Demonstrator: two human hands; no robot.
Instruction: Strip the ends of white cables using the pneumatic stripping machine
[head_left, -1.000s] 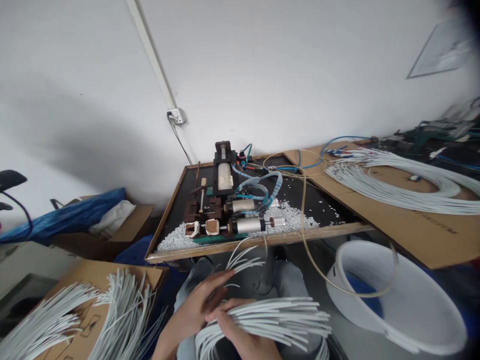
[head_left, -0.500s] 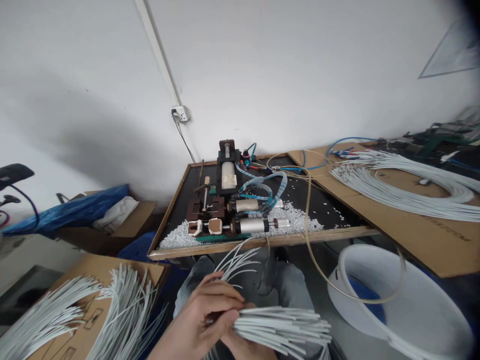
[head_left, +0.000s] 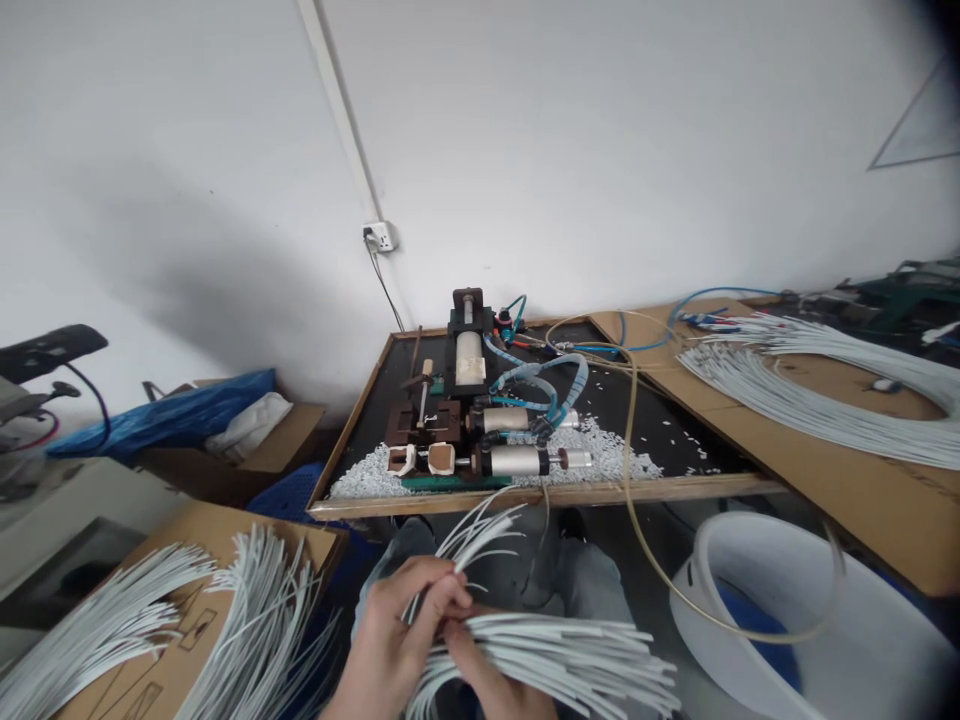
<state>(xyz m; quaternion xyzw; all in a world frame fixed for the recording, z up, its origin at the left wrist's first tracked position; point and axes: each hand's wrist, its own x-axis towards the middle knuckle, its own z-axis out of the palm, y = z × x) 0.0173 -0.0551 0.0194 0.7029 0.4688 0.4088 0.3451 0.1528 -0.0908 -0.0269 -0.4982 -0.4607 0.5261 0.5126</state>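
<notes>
Over my lap, my left hand (head_left: 397,630) pinches a few thin white cables (head_left: 469,530) that fan up toward the bench edge. My right hand (head_left: 487,680), mostly under the wires, holds a thick looped bundle of white cables (head_left: 570,655) whose ends splay out to the right. The fingertips of both hands meet at the bundle's left end. Ahead on a black-topped bench (head_left: 675,430) sits a small pneumatic machine (head_left: 472,425) with metal cylinders and blue hoses, ringed by white insulation scraps (head_left: 607,455).
A cardboard box (head_left: 187,540) with many white cable ends lies at lower left. A white bucket (head_left: 817,630) stands at lower right, a tan hose (head_left: 637,520) looping over it. More coiled white cables (head_left: 810,390) rest on cardboard at right. Boxes and blue cloth sit at left.
The view has shifted, moving the bench rightward and down in frame. My left hand's fingers have curled in and pinched a few cables apart from the bundle held by my right hand.
</notes>
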